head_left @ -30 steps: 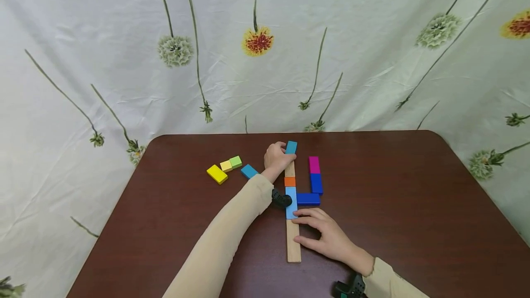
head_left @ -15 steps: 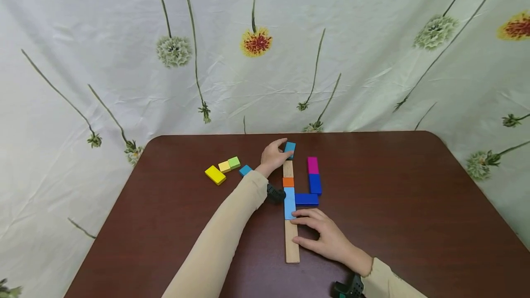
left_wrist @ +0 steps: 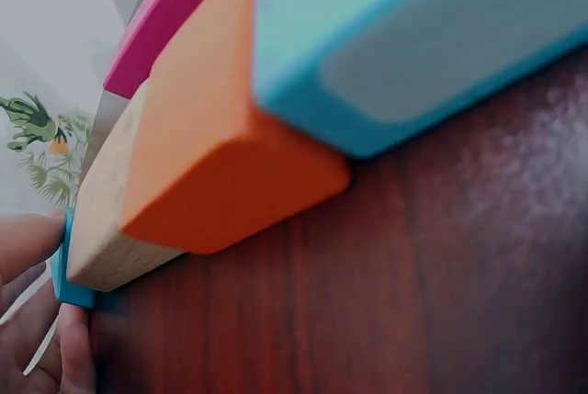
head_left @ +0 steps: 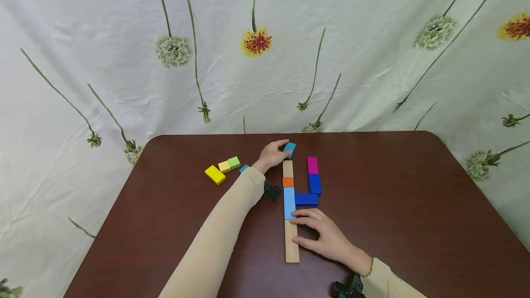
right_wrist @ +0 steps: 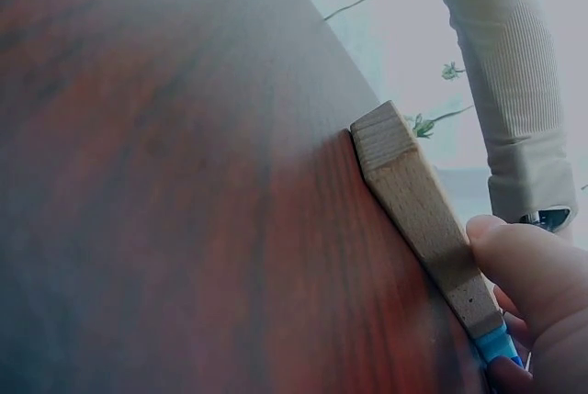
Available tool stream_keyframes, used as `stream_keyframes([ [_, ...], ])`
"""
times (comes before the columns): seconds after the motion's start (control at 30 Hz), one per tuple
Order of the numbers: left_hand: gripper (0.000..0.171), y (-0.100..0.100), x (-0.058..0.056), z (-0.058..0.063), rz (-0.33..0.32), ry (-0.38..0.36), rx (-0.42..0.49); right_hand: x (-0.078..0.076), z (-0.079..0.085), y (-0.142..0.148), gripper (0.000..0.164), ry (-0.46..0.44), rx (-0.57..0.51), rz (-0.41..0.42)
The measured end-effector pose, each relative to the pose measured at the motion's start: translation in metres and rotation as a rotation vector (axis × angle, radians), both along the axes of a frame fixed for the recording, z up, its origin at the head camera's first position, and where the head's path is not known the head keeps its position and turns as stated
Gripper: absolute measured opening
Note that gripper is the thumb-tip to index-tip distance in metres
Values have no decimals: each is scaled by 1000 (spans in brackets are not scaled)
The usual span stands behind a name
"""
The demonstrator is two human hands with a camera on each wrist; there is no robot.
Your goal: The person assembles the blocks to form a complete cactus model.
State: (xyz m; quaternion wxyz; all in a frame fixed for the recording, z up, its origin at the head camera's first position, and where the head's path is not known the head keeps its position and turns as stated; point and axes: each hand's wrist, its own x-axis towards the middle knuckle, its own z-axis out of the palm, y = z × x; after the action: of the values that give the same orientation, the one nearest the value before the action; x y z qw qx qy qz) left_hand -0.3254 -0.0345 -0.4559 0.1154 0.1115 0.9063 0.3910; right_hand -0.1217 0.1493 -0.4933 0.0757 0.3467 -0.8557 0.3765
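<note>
At the table's far edge my left hand [head_left: 272, 154] pinches a blue block [head_left: 290, 147], which lies angled at the head of a row of blocks. The left wrist view shows thumb and fingers around that blue block [left_wrist: 62, 270], close to a short wooden block [left_wrist: 106, 219]. Towards me, the row continues with an orange block [head_left: 288, 182], a light blue block [head_left: 289, 203] and a long wooden block [head_left: 291, 249]. My right hand [head_left: 325, 236] rests beside the row, index fingertip on the light blue block and thumb at the long wooden block's right edge.
A dark blue block [head_left: 307, 199] juts right from the row, with an upright blue block [head_left: 315, 184] and a magenta block [head_left: 313, 165] beyond it. To the left lie yellow [head_left: 215, 175], pale yellow [head_left: 224, 166] and green [head_left: 233, 162] blocks. My left sleeve partly covers another blue block [head_left: 243, 168].
My left hand has shifted slightly left, and the blue block in it has turned from nearly straight to angled. The right hand has stayed in place.
</note>
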Motion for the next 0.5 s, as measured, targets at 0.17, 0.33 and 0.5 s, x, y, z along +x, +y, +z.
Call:
stream_keyframes([
  [0.17, 55, 0, -2, 0, -33, -7, -14, 0, 0, 0, 37, -5, -4, -1],
  [0.33, 51, -1, -3, -1, -21, -31, 7, 1, 1, 0, 36, 4, 3, 0],
  [0.5, 46, 0, -1, -3, 41, -4, 37, 1, 2, 0, 36, 1, 7, -8],
])
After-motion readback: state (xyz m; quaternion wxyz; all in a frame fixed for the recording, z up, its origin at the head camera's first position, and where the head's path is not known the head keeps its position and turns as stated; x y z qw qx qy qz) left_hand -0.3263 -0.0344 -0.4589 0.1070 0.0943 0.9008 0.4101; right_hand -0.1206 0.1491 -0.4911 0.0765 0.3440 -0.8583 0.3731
